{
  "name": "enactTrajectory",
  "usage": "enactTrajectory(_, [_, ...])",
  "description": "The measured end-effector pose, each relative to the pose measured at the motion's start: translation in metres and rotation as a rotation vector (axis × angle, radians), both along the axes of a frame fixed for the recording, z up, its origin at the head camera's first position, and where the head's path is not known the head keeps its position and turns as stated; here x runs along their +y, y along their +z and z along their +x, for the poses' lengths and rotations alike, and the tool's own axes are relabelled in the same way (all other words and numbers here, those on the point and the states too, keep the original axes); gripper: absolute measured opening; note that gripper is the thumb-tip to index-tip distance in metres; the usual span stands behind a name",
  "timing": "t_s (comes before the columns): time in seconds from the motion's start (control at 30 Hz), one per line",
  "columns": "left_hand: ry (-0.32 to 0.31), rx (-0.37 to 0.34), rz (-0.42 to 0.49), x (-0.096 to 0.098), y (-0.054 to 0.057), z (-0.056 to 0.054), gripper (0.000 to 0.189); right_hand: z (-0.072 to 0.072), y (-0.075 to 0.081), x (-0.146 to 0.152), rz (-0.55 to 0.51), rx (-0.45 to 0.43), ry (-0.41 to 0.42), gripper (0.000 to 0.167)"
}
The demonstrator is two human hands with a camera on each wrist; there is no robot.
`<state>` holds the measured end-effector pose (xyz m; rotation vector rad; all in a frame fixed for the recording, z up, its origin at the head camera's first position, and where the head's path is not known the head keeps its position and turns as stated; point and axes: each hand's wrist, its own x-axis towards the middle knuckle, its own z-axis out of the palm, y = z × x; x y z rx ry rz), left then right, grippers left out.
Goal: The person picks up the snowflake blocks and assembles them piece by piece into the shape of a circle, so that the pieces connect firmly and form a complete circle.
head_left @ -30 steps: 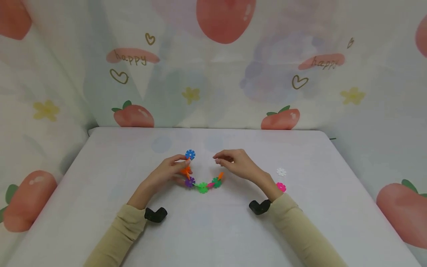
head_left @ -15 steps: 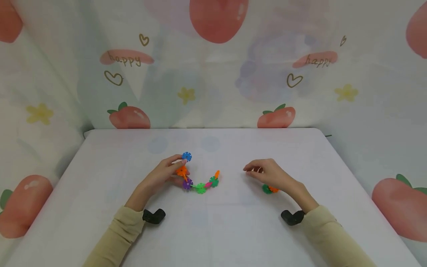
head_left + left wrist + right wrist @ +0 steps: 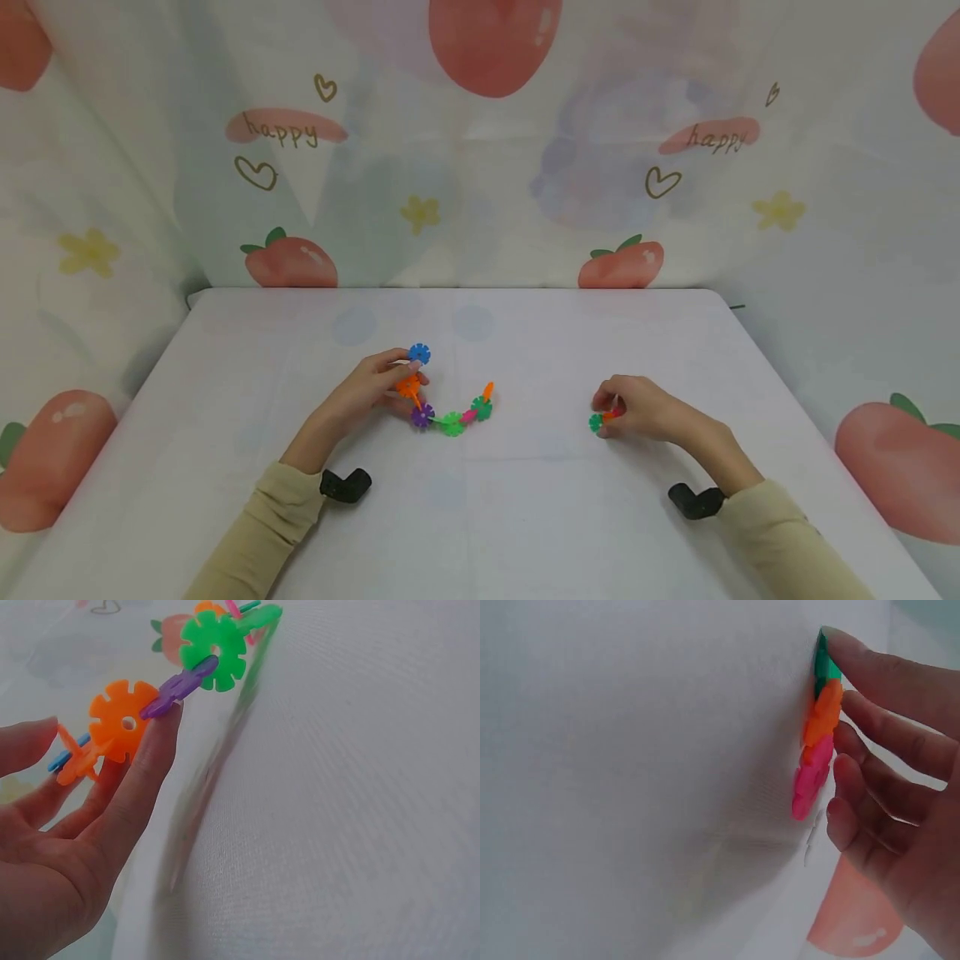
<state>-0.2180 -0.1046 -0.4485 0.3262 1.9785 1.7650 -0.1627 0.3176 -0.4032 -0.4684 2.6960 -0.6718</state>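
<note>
A curved chain of interlocking flower discs (image 3: 452, 423) lies left of the middle in the head view, with blue, orange, purple, green and pink pieces. My left hand (image 3: 369, 390) holds its upper left end, fingers behind the orange disc (image 3: 124, 720) and thumb close to a second orange disc at the end. The blue disc (image 3: 419, 354) tops the chain at my fingertips. On the right, my right hand (image 3: 641, 408) pinches a green disc (image 3: 825, 667) between thumb and index finger. An orange disc (image 3: 824, 714) and a pink disc (image 3: 813, 778) line up beside it, under my other fingers.
A white disc (image 3: 812, 838) shows edge-on past the pink one in the right wrist view. Everything lies on a white cloth-covered table (image 3: 480, 525). A printed curtain (image 3: 480, 183) stands at the table's far edge.
My right hand has moved from near the chain out to the right and down onto the loose discs, where it now pinches the green one. My left hand stays on the chain.
</note>
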Motion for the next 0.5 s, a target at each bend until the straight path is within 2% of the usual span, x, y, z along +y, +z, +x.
enactTrajectory(0.07, [-0.001,0.002,0.006,0.000,0.000,0.000,0.045,-0.001,-0.001,-0.002,0.011,-0.011,-0.002,0.025])
enactTrajectory(0.27, [-0.007,0.013,0.007,-0.001,0.000,0.000,0.046,-0.006,-0.004,-0.008,-0.035,0.056,-0.005,0.021])
enactTrajectory(0.5, [-0.009,0.005,0.032,0.000,0.001,0.001,0.044,-0.015,-0.009,-0.024,-0.174,0.113,0.014,0.007])
